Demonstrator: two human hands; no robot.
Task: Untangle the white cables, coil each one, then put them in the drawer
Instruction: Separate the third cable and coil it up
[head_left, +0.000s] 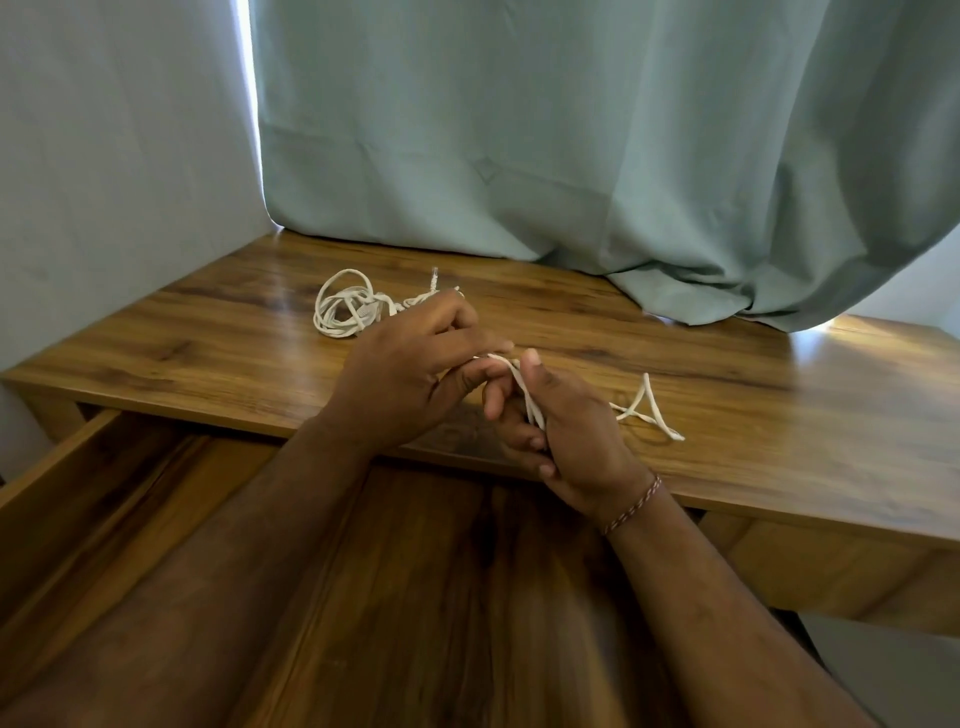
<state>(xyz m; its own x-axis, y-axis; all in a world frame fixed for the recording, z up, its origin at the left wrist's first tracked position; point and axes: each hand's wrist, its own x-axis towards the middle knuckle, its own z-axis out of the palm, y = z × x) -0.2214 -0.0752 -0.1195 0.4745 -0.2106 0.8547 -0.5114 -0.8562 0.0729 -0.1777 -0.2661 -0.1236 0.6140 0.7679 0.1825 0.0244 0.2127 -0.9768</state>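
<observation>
Here, cable in my hands: a thin, soft white cable (524, 392) runs in a few parallel strands from my left fingertips down across my right palm.
My left hand (410, 374): fingers curled, thumb and forefinger pinching the strands just above my right thumb.
My right hand (566, 431): palm turned up and tilted, fingers bent loosely around the strands, thumb pointing up beside them; a braided red-and-white thread bracelet (634, 505) sits on the wrist.
Loose end: one length of the same cable trails out to the right of my right hand and lies on the desk (753, 395) in a small open triangle (647, 410).
Second cable: a pale white bundle (345, 309) lies farther back on the left of the desktop, wound in rough round loops, with a tail leading toward my left hand; where that tail ends is hidden behind the hand.
Desk: glossy wood with a strong brown grain.
Drawer (78, 493): pulled out beneath my forearms, the same dark-grained wood inside.
Curtain (571, 156): matte grey-green fabric, its folds bunched on the desk's back edge.
</observation>
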